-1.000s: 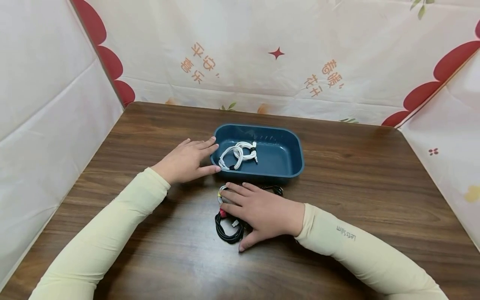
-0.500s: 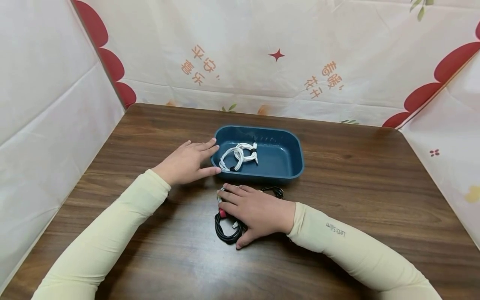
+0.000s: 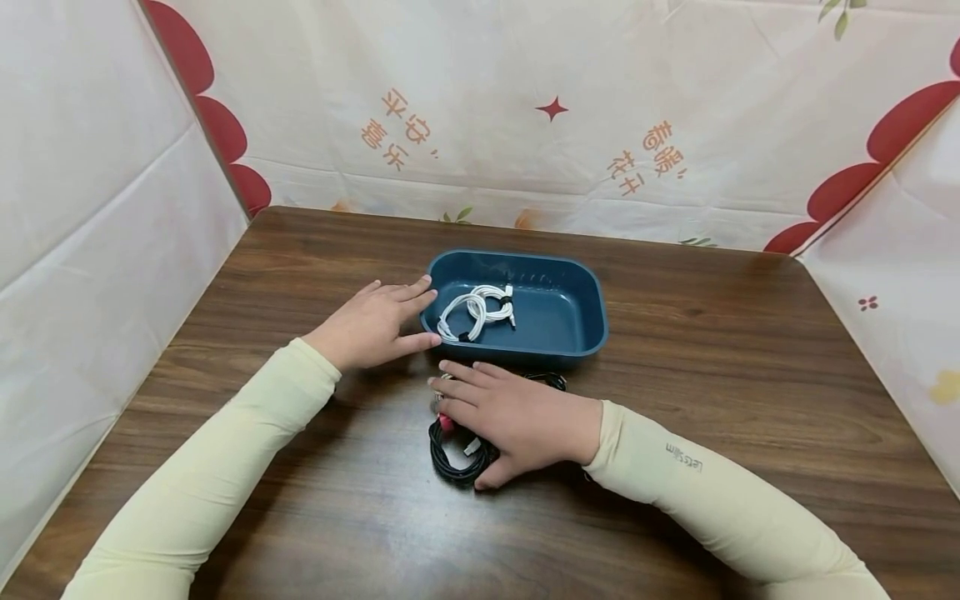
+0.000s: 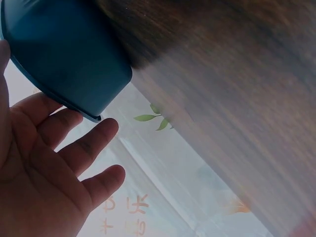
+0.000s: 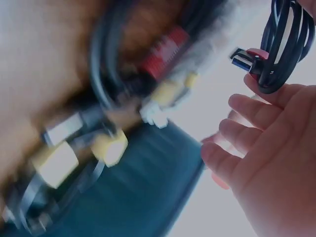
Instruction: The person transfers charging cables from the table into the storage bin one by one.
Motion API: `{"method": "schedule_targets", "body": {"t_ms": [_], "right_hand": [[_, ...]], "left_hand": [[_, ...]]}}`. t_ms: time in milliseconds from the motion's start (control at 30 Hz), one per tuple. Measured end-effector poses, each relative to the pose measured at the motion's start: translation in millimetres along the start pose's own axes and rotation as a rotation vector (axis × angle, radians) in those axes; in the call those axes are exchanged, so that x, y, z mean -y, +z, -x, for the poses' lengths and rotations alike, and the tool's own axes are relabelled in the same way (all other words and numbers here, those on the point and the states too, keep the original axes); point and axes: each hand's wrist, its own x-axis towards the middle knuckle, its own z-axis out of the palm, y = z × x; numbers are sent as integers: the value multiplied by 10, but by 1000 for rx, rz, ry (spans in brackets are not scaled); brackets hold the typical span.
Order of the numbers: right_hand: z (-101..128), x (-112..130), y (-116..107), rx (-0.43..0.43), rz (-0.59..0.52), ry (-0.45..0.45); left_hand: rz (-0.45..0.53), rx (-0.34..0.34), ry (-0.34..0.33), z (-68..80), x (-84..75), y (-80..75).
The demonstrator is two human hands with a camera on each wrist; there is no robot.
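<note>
My left hand [image 3: 378,325] touches the left end of a blue plastic basin [image 3: 592,329], fingers spread and fairly straight. In the left wrist view, its fingertips lie along the basin's outer rim [image 4: 81,112]. My right hand [image 3: 528,417] is over a cluster of coiled cables in front of the basin. The right wrist view shows it pinching a coiled black cable [image 5: 281,47] with a USB plug between thumb and index finger; the other fingers stay extended. In the head view the hand hides this coil. Beside its thumb shows a black cable loop [image 3: 442,467] with a red tie [image 3: 447,422].
Two white cable coils [image 3: 461,318] with dark ties lie in the basin's left part. Another dark cable [image 3: 557,381] lies between the right hand and the basin. Blurred yellow ties [image 5: 57,163] show in the right wrist view. A printed curtain [image 3: 480,125] stands behind the wooden table [image 3: 720,358].
My right hand has shifted slightly back and forth over the cables, its fingertips now a little farther forward and left. The left hand and basin have stayed in place.
</note>
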Motion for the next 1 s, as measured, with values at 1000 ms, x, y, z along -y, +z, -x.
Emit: {"method": "schedule_targets", "body": {"t_ms": [1000], "right_hand": [[268,-1403,-899,-65,-333,579]], "left_hand": [[17,-5,6,0,-8,-4]]}}
